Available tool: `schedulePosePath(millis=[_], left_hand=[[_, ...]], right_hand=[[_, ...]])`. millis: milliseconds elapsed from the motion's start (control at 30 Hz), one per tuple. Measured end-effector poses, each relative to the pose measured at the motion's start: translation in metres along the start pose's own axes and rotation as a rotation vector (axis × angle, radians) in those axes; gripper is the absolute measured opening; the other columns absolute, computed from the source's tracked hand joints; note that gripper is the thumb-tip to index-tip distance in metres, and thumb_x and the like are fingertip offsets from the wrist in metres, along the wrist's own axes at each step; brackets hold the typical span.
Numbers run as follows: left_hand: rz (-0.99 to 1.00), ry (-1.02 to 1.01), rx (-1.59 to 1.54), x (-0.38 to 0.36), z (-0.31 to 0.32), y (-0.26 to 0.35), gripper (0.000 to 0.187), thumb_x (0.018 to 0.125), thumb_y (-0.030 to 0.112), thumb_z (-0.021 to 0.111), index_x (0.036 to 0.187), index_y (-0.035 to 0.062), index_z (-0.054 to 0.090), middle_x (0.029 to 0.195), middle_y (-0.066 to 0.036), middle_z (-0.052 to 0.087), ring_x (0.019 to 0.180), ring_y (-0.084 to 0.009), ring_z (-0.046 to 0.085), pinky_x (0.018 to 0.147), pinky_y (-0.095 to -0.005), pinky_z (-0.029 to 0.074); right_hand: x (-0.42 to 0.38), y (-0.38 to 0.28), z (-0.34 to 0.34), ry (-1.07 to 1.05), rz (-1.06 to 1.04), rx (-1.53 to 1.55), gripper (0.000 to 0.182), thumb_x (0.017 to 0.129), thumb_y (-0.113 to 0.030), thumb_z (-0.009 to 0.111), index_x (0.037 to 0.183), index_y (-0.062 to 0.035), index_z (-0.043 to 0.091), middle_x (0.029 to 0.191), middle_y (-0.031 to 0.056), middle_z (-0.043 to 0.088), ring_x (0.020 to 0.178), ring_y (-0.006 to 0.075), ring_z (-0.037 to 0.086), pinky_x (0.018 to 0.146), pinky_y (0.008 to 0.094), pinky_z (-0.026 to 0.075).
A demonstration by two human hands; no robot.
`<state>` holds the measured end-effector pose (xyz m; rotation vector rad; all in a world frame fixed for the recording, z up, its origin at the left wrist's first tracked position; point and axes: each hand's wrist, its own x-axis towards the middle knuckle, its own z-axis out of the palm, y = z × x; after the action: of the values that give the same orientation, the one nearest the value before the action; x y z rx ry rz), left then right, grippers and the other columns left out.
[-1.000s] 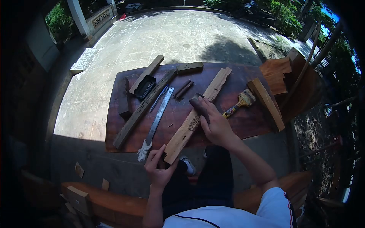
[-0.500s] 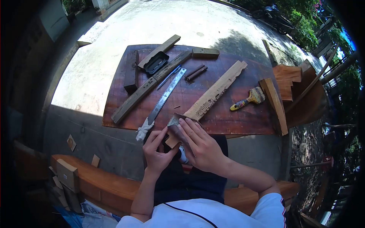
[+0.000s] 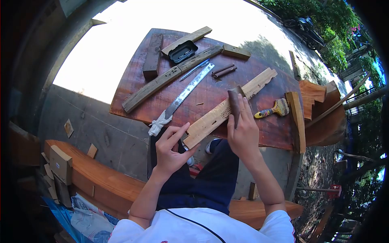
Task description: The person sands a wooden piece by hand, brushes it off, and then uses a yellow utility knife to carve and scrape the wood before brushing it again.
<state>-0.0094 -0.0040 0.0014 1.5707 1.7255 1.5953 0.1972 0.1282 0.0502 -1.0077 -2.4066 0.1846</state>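
Now the right hand (image 3: 244,131) holds sandpaper (image 3: 234,99) farther up the board (image 3: 207,122).

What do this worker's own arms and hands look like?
They are a person's. The left hand and right hand have no gloves, and I see no watch or rings. The forearms are bare below the short sleeves of a white shirt; the right sleeve has thin reddish trim. A thin black cord crosses the shirt front.

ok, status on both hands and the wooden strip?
Left hand holding wooden strip by its near end. Right hand holding brown sheet across strip, around mid-length. Paintbrush close by right hand, clear of strip.
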Motion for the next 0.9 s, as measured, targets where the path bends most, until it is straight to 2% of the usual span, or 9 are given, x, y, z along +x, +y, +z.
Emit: schedulePosePath(millis=[67,167,233,300,400,533,633,833,900], left_hand=[[-0.024,-0.002,-0.021,-0.002,0.002,0.002,0.071,0.071,0.004,0.098,0.138,0.0035,0.076,0.106,-0.002,0.070,0.078,-0.0063,0.062,0.053,-0.0223,0.043],[-0.015,0.008,-0.047,-0.002,0.004,0.002,0.070,0.072,0.003,0.097,0.139,0.0032,0.075,0.107,-0.002,0.069,0.077,-0.0055,0.061,0.052,-0.0217,0.042],[0.004,0.012,-0.039,-0.003,0.005,0.001,0.070,0.072,0.002,0.096,0.139,0.0030,0.075,0.107,-0.002,0.069,0.076,-0.0048,0.060,0.052,-0.0213,0.041],[0.038,0.051,-0.007,-0.002,0.008,0.001,0.070,0.072,0.002,0.096,0.139,0.0030,0.075,0.107,-0.002,0.069,0.075,-0.0040,0.059,0.051,-0.0213,0.040],[0.025,0.047,0.019,-0.003,0.008,0.006,0.071,0.072,0.002,0.096,0.139,0.0027,0.075,0.107,-0.002,0.069,0.074,-0.0038,0.058,0.051,-0.0214,0.039],[0.036,0.040,0.027,-0.002,0.006,0.004,0.072,0.071,0.002,0.096,0.140,0.0023,0.075,0.107,-0.003,0.069,0.077,-0.0061,0.060,0.054,-0.0219,0.043],[0.060,0.057,0.011,-0.002,0.008,0.003,0.072,0.071,0.002,0.096,0.140,0.0024,0.074,0.107,-0.004,0.069,0.080,-0.0075,0.062,0.057,-0.0227,0.045],[0.094,0.061,-0.005,-0.001,0.008,0.002,0.073,0.070,0.001,0.096,0.140,0.0013,0.074,0.106,-0.005,0.069,0.083,-0.0101,0.064,0.062,-0.0243,0.049],[0.038,0.037,-0.013,-0.002,0.007,0.003,0.073,0.070,0.001,0.097,0.140,0.0015,0.074,0.106,-0.005,0.069,0.084,-0.0125,0.065,0.064,-0.0264,0.051]], right_hand=[[-0.018,-0.045,-0.008,-0.140,-0.172,0.017,0.060,0.098,-0.012,0.065,0.153,0.0088,0.055,0.158,0.0295,0.055,0.151,0.0459,0.050,0.127,0.0521,0.040],[-0.004,-0.013,-0.008,-0.102,-0.153,0.065,0.057,0.100,-0.013,0.063,0.151,0.0091,0.056,0.156,0.0260,0.058,0.150,0.0444,0.052,0.126,0.0518,0.040],[0.022,0.024,-0.007,0.004,0.052,-0.003,0.052,0.103,-0.012,0.058,0.150,0.0101,0.056,0.155,0.0268,0.058,0.145,0.0471,0.053,0.124,0.0521,0.042],[0.016,-0.005,0.000,0.029,0.021,-0.071,0.051,0.103,-0.011,0.059,0.150,0.0097,0.056,0.157,0.0269,0.057,0.146,0.0487,0.052,0.122,0.0522,0.043],[-0.003,-0.045,-0.010,-0.160,-0.252,0.095,0.051,0.104,-0.014,0.059,0.149,0.0098,0.058,0.156,0.0265,0.057,0.145,0.0494,0.053,0.120,0.0531,0.047],[0.034,0.030,-0.008,-0.018,0.117,0.138,0.053,0.102,-0.017,0.064,0.149,0.0057,0.059,0.151,0.0258,0.061,0.145,0.0456,0.055,0.122,0.0527,0.045],[0.008,-0.026,-0.001,-0.059,-0.186,0.078,0.049,0.104,-0.016,0.062,0.148,0.0038,0.061,0.150,0.0266,0.062,0.145,0.0438,0.056,0.121,0.0493,0.047],[0.050,0.070,-0.015,0.028,0.196,0.109,0.047,0.111,-0.018,0.051,0.156,-0.0015,0.055,0.156,0.0286,0.057,0.146,0.0466,0.053,0.121,0.0516,0.044],[0.043,0.041,-0.015,0.020,0.147,0.061,0.051,0.111,-0.020,0.053,0.158,-0.0009,0.052,0.158,0.0273,0.055,0.149,0.0465,0.050,0.124,0.0517,0.042]])
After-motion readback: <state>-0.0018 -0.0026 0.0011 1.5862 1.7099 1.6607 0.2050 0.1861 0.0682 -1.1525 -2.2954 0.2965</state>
